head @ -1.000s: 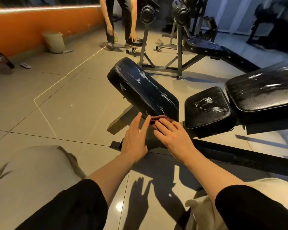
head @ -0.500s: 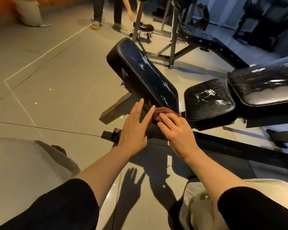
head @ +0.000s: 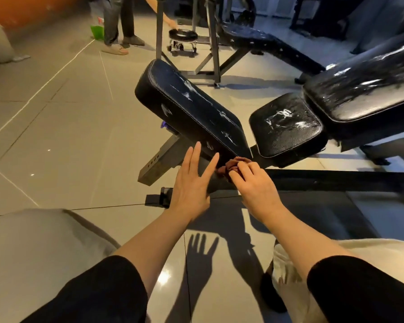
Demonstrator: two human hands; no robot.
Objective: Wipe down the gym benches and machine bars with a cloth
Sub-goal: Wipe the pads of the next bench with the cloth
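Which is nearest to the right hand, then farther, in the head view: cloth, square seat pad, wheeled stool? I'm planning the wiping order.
From the right hand:
1. Cloth, bunched under its fingers.
2. Square seat pad, just beyond, to the right.
3. Wheeled stool, far back.

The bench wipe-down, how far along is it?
Possibly done: wet streaks show on the tilted black back pad and the small black seat pad. In hand: the right hand presses the bunched reddish-brown cloth at the pad's lower end. Left: the black frame bar.
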